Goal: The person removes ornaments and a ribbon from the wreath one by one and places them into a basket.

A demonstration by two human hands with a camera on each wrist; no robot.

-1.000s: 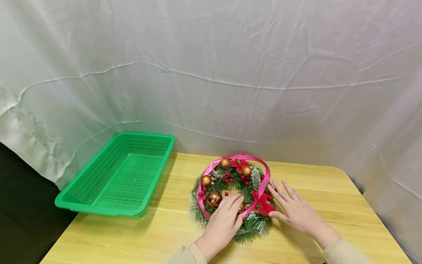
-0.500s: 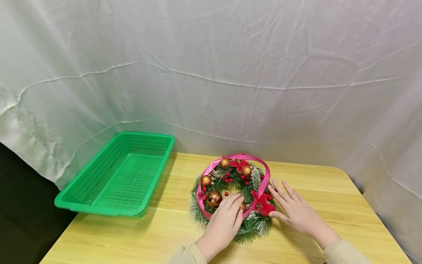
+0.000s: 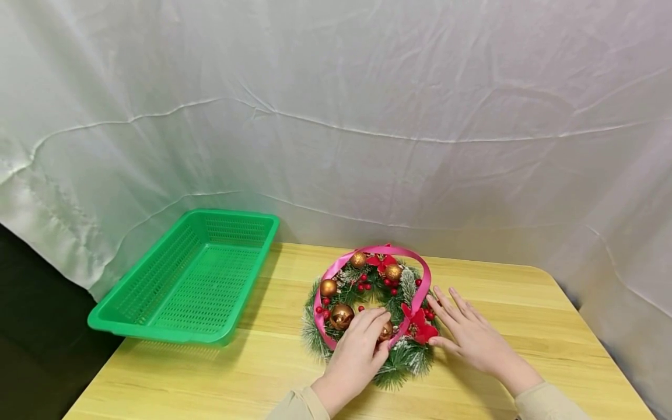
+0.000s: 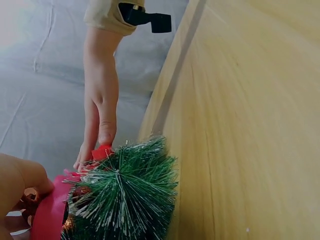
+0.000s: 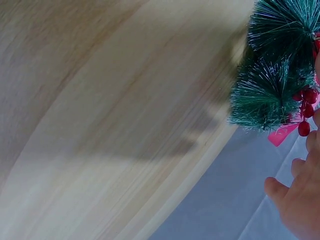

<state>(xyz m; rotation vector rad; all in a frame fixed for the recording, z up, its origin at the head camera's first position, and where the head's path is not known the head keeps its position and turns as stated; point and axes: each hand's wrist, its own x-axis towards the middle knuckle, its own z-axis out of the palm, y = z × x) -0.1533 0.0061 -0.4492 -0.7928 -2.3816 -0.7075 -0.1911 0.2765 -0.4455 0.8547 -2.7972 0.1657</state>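
Observation:
A Christmas wreath [image 3: 401, 356] of frosted green needles lies on the wooden table, decked with gold and bronze baubles, red berries and red poinsettias. A pink ribbon [image 3: 425, 280] loops over it. My left hand [image 3: 350, 357] reaches over the wreath's near side, its fingers and thumb curled round a bronze bauble [image 3: 385, 331]; the left wrist view shows this bauble [image 4: 30, 196] between thumb and fingers, beside the ribbon. On the right, my right hand [image 3: 475, 337] has its fingers spread, with the tips at the wreath's edge by a red poinsettia [image 3: 419, 326]. The palm's underside is hidden.
A green perforated plastic basket [image 3: 210, 274] stands at the left of the table [image 3: 525, 291], with one corner past the table's left edge. A pale cloth [image 3: 367, 116] hangs behind the table and along its right side. Dark fabric [image 3: 42, 326] shows at far left.

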